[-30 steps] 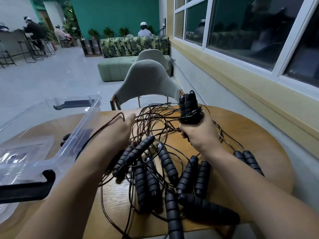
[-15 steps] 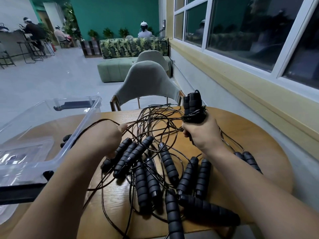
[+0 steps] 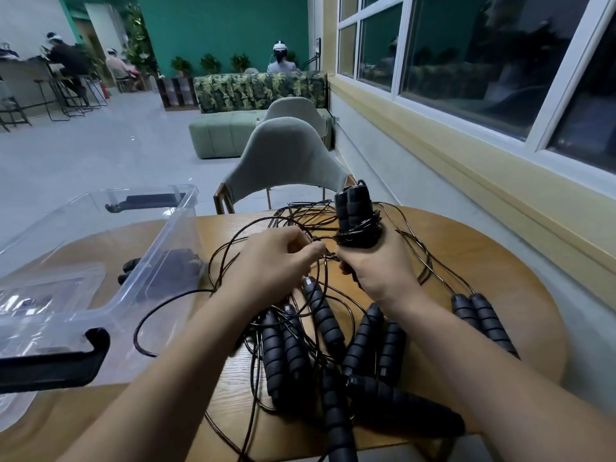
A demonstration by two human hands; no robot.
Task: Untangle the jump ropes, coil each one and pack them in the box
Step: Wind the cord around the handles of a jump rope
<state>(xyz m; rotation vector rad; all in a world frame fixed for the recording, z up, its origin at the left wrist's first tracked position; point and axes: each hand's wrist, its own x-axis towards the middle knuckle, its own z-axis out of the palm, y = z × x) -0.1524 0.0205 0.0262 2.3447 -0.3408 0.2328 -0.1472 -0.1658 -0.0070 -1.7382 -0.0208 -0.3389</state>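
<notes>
My right hand point(image 3: 380, 265) grips a coiled jump rope point(image 3: 356, 218), its two black foam handles held upright with thin cord wound around them. My left hand point(image 3: 273, 265) sits just left of it, fingers curled and pinching a strand of black cord near the bundle. Below both hands a tangle of jump ropes point(image 3: 320, 341) with several ribbed black handles covers the round wooden table point(image 3: 500, 295). A clear plastic box point(image 3: 100, 255) with black latches stands at the left, dark handles showing through its wall.
Two more black handles point(image 3: 480, 318) lie side by side at the right. A grey-green chair point(image 3: 283, 161) stands behind the table. A windowed wall runs along the right. People sit far off across the open floor at the back.
My left hand has risen from the handles on the table and moved right to the cord beside the bundle. My right hand keeps the coiled rope upright, almost in place.
</notes>
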